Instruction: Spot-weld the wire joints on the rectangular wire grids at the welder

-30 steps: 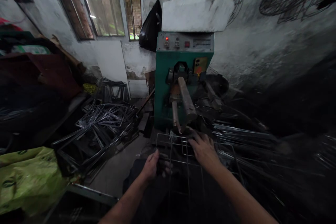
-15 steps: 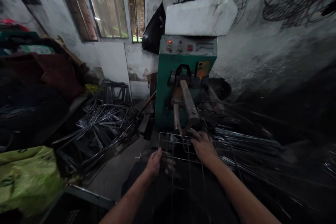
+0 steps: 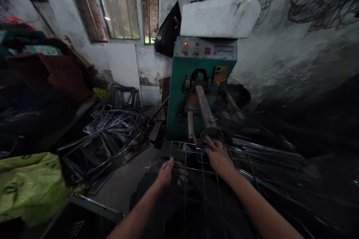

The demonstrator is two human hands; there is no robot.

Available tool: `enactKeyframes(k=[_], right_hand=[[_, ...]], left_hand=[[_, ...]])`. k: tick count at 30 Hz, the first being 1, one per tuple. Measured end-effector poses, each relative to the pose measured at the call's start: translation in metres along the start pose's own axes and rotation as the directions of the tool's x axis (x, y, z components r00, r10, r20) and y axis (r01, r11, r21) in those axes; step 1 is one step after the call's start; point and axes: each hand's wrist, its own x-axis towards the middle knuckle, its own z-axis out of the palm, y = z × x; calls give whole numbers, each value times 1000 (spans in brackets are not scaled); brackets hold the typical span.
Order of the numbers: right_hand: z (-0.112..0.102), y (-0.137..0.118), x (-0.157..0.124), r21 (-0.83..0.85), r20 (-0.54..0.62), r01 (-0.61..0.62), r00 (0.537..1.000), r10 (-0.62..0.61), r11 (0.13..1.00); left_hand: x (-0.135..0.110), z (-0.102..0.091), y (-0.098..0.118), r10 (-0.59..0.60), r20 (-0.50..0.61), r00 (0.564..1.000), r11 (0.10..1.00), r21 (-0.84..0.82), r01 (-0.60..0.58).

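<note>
A wire grid rack (image 3: 193,157) lies across my lap, its far edge under the two arms of a green welding machine (image 3: 179,93). My left hand (image 3: 167,173) is closed round the rack's left edge, thumb on top. My right hand (image 3: 218,157) rests on the rack's far side, fingers curled on the wires right below the tip of the upper electrode arm (image 3: 206,112). The thinner lower arm (image 3: 190,127) ends just left of that hand.
A heap of bent metal frames (image 3: 109,134) covers the floor on the left. More wire racks (image 3: 266,157) are stacked at the right. A yellow-green bag (image 3: 30,183) lies at lower left, a dark crate (image 3: 75,220) beside it. A white foam block (image 3: 220,15) tops the machine.
The view has shifted a little to the left and down, so the machine sits further right in the picture. Both hands keep their hold on the rack, which stays below the electrode arms.
</note>
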Motion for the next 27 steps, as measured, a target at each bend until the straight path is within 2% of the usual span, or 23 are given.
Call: enactKeyframes(k=[13, 19, 21, 23, 25, 27], right_hand=[[10, 10, 3, -13, -40, 23, 999, -24, 1000], [10, 10, 10, -4, 10, -1, 1000, 1, 1000], [-4, 0, 12, -25, 55, -41, 998, 42, 999], [-27, -15, 5, -60, 66, -92, 993, 96, 994], [-56, -28, -12, -51, 21, -132, 991, 134, 990], [-79, -30, -41, 52, -14, -153, 988, 154, 987]], left_hand=[[7, 3, 2, 14, 12, 1000, 1000, -18, -14], [3, 7, 4, 72, -8, 997, 997, 7, -72], [1, 7, 7, 50, 10, 999, 999, 12, -51], [-1, 7, 12, -9, 22, 1000, 1000, 17, 8], [-4, 8, 16, -41, 11, 999, 999, 33, 40], [-5, 8, 19, -27, -4, 1000, 998, 53, 27]])
